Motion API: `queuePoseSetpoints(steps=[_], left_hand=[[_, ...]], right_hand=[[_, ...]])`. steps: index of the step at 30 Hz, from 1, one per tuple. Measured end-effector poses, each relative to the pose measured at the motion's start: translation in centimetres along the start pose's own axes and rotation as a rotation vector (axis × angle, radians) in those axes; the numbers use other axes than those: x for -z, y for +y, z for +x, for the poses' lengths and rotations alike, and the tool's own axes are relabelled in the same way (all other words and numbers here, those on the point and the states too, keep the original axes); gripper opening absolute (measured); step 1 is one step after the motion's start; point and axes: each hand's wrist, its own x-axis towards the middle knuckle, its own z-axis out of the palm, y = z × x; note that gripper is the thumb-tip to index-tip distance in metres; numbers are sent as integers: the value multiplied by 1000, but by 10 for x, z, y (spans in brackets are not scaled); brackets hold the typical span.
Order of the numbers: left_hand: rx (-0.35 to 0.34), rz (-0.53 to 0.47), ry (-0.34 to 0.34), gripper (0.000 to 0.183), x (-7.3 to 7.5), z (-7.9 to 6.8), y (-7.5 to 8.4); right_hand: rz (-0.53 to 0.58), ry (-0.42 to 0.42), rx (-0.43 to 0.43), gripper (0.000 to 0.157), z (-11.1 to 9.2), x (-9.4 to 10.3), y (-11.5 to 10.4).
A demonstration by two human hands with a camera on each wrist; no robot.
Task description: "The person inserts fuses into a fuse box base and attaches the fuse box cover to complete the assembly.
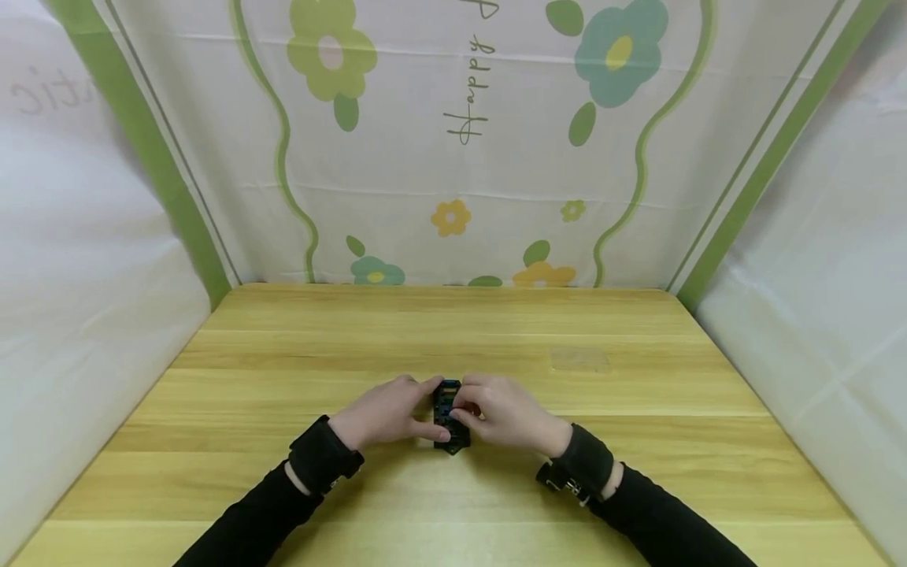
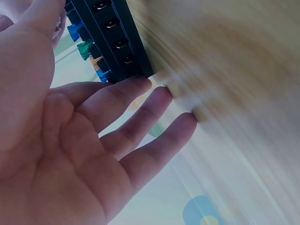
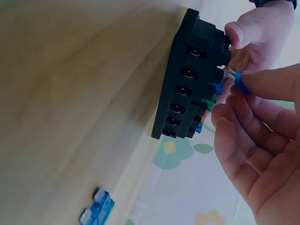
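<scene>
A black fuse box (image 3: 183, 82) stands on the wooden table, with blue, green and orange blade fuses (image 3: 209, 101) seated along its top. My left hand (image 1: 388, 411) holds it from the left, thumb by the near end and index finger at the far end. In the left wrist view the other fingers (image 2: 159, 147) spread out past the box (image 2: 119, 35). Between thumb and finger, my right hand (image 1: 512, 413) pinches a blue blade fuse (image 3: 241, 83), its metal prongs pointing at the top of the box. Whether the prongs touch a slot I cannot tell.
Another blue blade fuse (image 3: 99, 208) lies loose on the table in the right wrist view. A thin clear plastic piece (image 1: 579, 360) lies farther back, to the right. White printed cloth (image 1: 453, 165) hangs behind the table (image 1: 283, 339) and along both sides.
</scene>
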Motion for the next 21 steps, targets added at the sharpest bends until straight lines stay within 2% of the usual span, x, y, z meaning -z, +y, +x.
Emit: queuePoseSetpoints(steps=[10, 21], left_hand=[[2, 20, 2, 96, -1, 1, 0], [-5, 27, 8, 97, -3, 1, -2]], right_hand=[[2, -11, 5, 6, 1, -4, 0], [-26, -95, -29, 6, 2, -4, -1]])
